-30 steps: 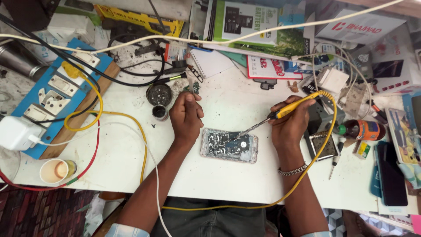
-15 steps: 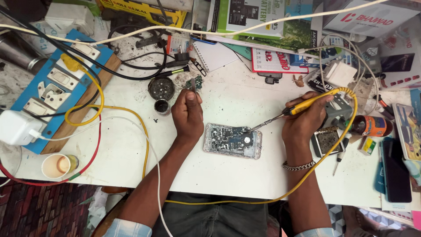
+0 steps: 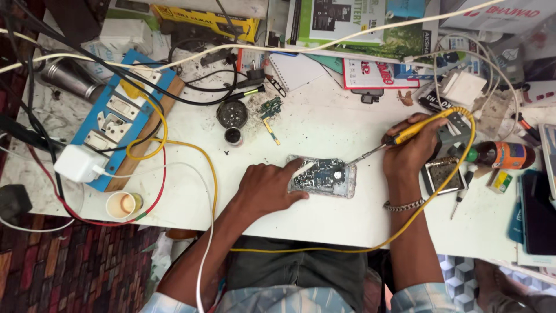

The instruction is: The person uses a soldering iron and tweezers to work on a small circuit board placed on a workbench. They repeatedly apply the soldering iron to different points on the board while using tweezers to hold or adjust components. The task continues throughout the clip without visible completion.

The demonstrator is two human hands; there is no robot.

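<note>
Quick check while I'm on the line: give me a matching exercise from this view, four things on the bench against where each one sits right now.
Things
1. opened phone with bare circuit board
2. yellow-handled soldering iron
3. small paper cup
4. orange-labelled brown bottle

Places
A. near the table's front edge, beside the blue switch board
B. lying on its side, beyond the right hand
C. under the left hand fingertips
D. gripped in the right hand, tip at the phone's edge

Pairs: 1-C, 2-D, 3-A, 4-B

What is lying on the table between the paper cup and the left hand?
In the head view, between the paper cup and the left hand, the white table carries only cables: a red one, a yellow one and a white one.
</note>
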